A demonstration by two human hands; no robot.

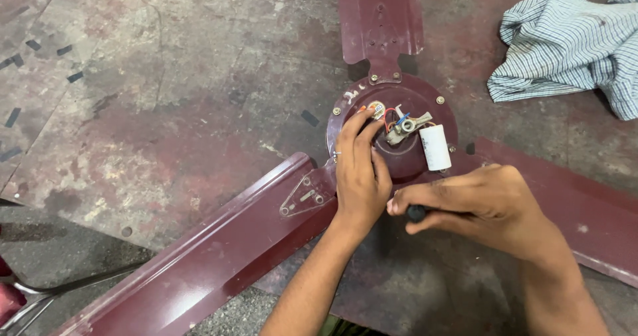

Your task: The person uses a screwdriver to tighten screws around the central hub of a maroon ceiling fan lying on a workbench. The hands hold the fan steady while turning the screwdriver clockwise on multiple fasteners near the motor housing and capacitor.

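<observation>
Left hand [359, 176] steadies the fan hub [392, 133], fingers together; right hand [482, 203] clamps, probably, a screwdriver handle [417, 212] just below the hub, needing careful tip seating next.

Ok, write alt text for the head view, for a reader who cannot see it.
A maroon ceiling fan lies on a worn floor, its hub open to show coloured wires and a white capacitor. The left hand rests on the hub; the right hand grips a dark tool handle. A striped cloth lies nearby.
</observation>
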